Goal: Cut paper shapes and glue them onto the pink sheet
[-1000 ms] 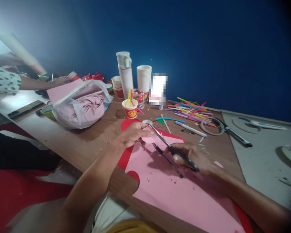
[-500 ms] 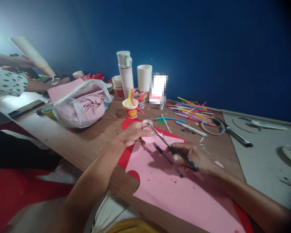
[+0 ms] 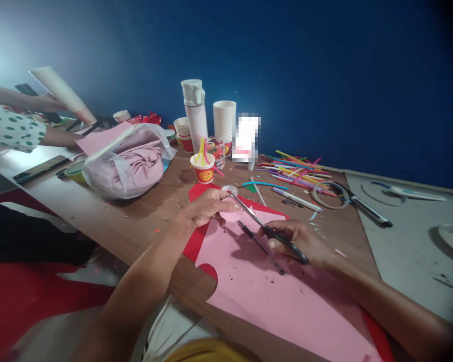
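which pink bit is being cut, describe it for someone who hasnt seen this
On the wooden table, a big pink sheet lies near the front edge. Over its far end the left hand pinches a small rounded pink piece, the scissors in the right hand meeting it. Unlike the flat sheet, it is tiny and held in fingers.

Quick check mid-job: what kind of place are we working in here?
Probably a shared craft table. The right hand works scissors on a pink piece pinched by the left hand, over a pink paper sheet; coloured straws and stacked paper cups lie behind. A second person's sleeve shows at far left.
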Tool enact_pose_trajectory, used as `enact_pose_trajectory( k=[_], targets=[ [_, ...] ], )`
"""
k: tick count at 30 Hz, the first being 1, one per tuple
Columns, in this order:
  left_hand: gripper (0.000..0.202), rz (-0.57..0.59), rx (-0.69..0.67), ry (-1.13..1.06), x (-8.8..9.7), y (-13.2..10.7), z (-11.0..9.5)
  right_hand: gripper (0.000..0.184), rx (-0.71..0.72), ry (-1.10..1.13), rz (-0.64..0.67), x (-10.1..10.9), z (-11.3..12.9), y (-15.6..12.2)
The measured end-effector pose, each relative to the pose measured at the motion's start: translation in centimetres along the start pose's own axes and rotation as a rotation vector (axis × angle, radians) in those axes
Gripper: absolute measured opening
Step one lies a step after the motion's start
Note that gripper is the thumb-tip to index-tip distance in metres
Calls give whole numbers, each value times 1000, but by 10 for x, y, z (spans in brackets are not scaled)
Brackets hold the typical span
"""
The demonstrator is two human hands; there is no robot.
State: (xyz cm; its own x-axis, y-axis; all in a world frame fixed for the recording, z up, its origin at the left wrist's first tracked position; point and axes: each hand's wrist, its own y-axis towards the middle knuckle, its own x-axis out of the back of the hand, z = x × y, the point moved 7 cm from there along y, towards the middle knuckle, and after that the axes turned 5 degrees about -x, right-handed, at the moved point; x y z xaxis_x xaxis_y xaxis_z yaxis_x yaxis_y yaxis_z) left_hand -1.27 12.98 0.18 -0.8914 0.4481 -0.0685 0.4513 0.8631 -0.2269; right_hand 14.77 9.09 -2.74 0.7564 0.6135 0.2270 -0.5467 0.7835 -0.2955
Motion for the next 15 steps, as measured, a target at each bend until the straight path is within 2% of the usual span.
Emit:
enact_pose_trajectory(
  k=[5,10,15],
  targets=[
    [14,-19,18,-1,0,0,0,41,-5,22,-12,1,-3,1],
    [14,-39,19,-11,1,-2,-1,41,28,38,30,0,-3,2],
    [17,-13,6,-7,1,1,2,44,35,35,39,1,2,2]
  ],
)
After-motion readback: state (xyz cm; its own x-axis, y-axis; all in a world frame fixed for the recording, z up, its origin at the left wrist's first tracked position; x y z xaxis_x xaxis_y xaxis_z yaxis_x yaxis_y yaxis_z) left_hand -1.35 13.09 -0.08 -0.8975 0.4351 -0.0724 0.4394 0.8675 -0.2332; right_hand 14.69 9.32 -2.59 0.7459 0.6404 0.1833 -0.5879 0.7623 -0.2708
